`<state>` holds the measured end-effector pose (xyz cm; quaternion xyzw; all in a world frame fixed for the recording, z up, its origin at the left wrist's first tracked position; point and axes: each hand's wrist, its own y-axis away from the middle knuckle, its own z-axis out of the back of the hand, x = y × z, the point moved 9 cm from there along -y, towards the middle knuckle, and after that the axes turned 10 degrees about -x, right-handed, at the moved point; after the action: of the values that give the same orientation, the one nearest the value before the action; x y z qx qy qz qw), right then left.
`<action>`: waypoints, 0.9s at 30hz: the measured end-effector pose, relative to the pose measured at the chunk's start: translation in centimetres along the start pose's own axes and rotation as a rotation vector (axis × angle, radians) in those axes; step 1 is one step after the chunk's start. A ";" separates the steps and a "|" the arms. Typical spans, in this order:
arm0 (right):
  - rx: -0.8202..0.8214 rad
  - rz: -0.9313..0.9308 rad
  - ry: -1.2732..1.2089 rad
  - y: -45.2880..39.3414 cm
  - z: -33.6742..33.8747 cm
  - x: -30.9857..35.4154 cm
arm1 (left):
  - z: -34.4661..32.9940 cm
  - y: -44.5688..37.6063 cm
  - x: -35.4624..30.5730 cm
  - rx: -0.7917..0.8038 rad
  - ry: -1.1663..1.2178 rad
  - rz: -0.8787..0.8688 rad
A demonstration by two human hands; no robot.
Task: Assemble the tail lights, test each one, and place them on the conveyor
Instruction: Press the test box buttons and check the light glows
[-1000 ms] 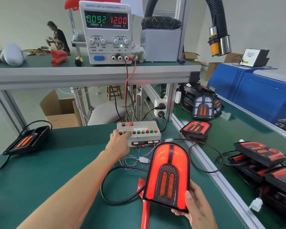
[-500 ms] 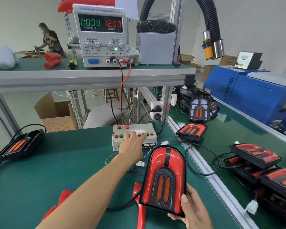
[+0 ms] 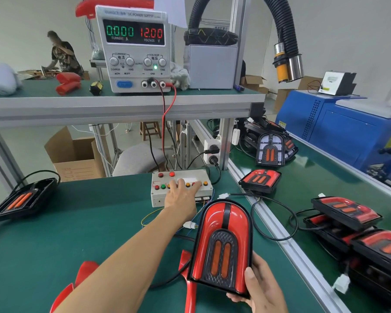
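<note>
The right hand grips the red tail light upright above the green bench, fingers curled round its lower edge. The left hand lies on the button box, fingers straight over its buttons.

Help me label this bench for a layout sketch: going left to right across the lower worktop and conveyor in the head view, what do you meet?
Black tail light on the far left → left hand on the button box → red tail light held by the right hand → aluminium rail → stacked tail lights on the conveyor.
</note>
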<state>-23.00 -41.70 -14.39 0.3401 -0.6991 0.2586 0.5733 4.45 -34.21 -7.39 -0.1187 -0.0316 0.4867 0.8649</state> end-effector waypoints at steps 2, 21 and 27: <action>-0.003 0.004 -0.008 -0.1 0.1 0.0 | -0.1 0.0 0.0 0.005 0.001 -0.001; -0.007 0.004 -0.006 0.3 0.1 0.6 | 0.4 -0.2 -0.4 0.027 -0.034 0.000; -0.009 0.011 0.000 0.3 0.0 0.9 | 0.0 -0.2 -0.3 0.024 -0.031 0.009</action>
<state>-23.33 -41.61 -13.52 0.3337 -0.7020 0.2587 0.5735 4.46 -34.55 -7.29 -0.1012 -0.0385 0.4925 0.8635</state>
